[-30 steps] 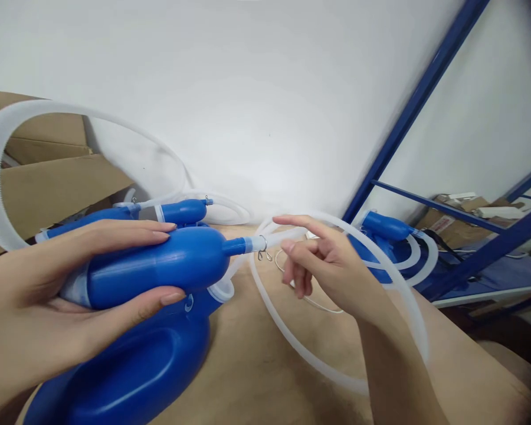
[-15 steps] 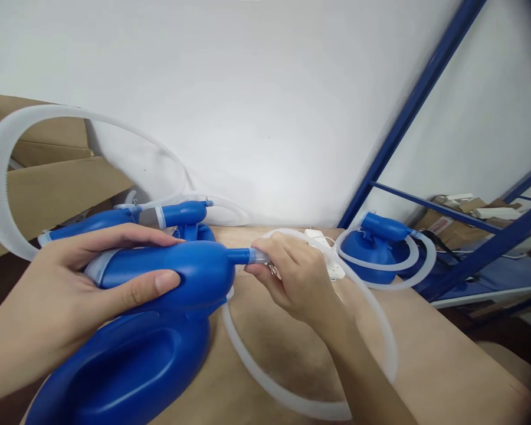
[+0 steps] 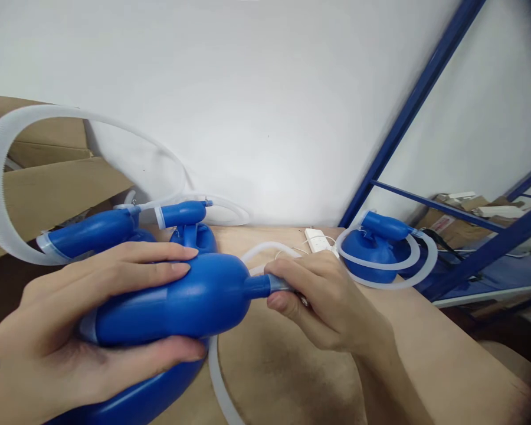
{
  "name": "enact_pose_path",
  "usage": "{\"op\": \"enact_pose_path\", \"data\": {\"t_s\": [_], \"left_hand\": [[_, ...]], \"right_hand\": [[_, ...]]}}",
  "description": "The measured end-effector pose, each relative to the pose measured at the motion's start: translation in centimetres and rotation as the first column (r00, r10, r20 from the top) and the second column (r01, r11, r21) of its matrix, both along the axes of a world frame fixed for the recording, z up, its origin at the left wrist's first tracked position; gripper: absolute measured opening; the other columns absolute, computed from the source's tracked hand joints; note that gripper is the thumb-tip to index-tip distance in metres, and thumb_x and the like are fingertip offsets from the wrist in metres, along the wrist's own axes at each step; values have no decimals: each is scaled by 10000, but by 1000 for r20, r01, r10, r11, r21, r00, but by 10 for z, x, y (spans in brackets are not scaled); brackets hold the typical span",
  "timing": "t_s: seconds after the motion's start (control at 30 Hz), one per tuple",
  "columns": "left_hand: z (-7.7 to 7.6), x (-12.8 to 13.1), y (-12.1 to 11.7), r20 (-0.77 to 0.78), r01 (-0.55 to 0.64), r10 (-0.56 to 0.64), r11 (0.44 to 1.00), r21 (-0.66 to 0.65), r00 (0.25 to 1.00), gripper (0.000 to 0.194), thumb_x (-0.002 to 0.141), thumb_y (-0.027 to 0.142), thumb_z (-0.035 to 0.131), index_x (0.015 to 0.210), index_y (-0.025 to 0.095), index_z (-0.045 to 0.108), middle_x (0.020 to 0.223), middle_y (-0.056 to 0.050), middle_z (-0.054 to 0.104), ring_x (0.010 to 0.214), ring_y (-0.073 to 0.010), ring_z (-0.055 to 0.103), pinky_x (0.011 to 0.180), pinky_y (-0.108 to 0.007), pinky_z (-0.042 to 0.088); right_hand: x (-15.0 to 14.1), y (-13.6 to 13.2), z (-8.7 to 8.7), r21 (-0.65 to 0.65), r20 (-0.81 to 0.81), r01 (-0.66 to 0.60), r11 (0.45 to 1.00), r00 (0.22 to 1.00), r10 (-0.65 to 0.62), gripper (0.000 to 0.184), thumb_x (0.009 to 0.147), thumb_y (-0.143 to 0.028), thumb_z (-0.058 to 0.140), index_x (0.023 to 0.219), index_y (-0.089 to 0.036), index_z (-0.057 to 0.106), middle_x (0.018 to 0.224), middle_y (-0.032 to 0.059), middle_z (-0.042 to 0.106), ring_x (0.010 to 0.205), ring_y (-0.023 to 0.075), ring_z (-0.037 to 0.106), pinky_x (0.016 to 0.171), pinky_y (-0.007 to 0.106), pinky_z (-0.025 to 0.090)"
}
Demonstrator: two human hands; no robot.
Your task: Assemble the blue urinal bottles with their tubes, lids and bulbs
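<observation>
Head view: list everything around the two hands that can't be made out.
All in the head view:
Hose end: mostly covered by the right hand; how far it overlaps the spout is unclear.
Metal bit: too small, part-hidden by that hand.
Blue bottle: rear part largely covered by the left hand.
Blue vessel below: hidden by left hand and bottle, cut off by the bottom edge.

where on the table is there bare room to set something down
Widest: the table right of the right hand, in front of the far-right blue jug. Smaller: between the front white hose and the right forearm. Crowded: the left, where the left hand holds a blue bottle before more blue bottles and a cardboard box.
</observation>
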State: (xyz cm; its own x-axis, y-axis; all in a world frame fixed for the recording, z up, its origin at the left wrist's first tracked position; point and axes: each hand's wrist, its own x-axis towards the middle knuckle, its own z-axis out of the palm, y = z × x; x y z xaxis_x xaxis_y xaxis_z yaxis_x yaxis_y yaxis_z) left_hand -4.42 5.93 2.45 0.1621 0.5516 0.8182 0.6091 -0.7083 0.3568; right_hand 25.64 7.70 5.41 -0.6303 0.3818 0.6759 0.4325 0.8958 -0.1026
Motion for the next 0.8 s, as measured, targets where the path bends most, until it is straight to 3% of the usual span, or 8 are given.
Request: {"op": "enact_pose_path", "data": {"t_s": [0.1,0.2,0.37,0.5,0.67,0.8], "left_hand": [[-5,-8,-2,-108,-15,21,998,62,994,651,526,599,978,1142,529,778,1220,104,841,1055,-369,832,1004,-565,710],[-11,-13,-4,-190,-21,39,995,95,981,750,512,575,985,1224,558,752,1304,117,812,1056,-368,832,1006,-567,711],[-14,-12,-3,-163,-19,35,995,97,986,757,526,621,963,1247,557,743,1394,130,771,1050,-344,827,1024,-538,697],[-11,-12,-4,-174,-31,49,994,102,983,697,525,624,955,1187,559,751,1353,150,787,1011,-317,838,1009,-508,710],[-9,-8,-5,-182,-104,132,983,153,975,687,496,687,920,1148,562,745,1259,124,830,998,-363,841,1013,-576,703],[-8,-3,-3,-129,-41,54,994,96,990,607,597,668,924,1169,559,755,1197,108,852,986,-349,846,1009,-539,709]], "right_hand": [[-3,-7,3,-50,6,-43,998,999,43,615,1213,-513,290,823,-172,620,655,-15,577,556,114,483,535,292,312],[-4,-13,4,-34,30,-35,999,999,36,641,1216,-504,287,832,-149,658,650,-1,603,557,118,508,527,303,314],[-7,-18,3,-38,69,2,999,998,1,652,1213,-532,296,888,-141,704,686,9,673,579,131,571,545,323,324],[-11,-19,1,25,105,45,999,993,-47,644,1220,-508,273,838,-162,659,655,1,658,567,135,550,541,327,315],[-18,-17,0,97,104,105,990,988,-115,644,1217,-523,244,838,-184,639,652,11,679,567,150,547,555,338,326],[-19,-13,-1,102,97,118,988,987,-128,658,1211,-541,251,826,-180,644,670,24,693,585,151,566,581,329,352]]}}
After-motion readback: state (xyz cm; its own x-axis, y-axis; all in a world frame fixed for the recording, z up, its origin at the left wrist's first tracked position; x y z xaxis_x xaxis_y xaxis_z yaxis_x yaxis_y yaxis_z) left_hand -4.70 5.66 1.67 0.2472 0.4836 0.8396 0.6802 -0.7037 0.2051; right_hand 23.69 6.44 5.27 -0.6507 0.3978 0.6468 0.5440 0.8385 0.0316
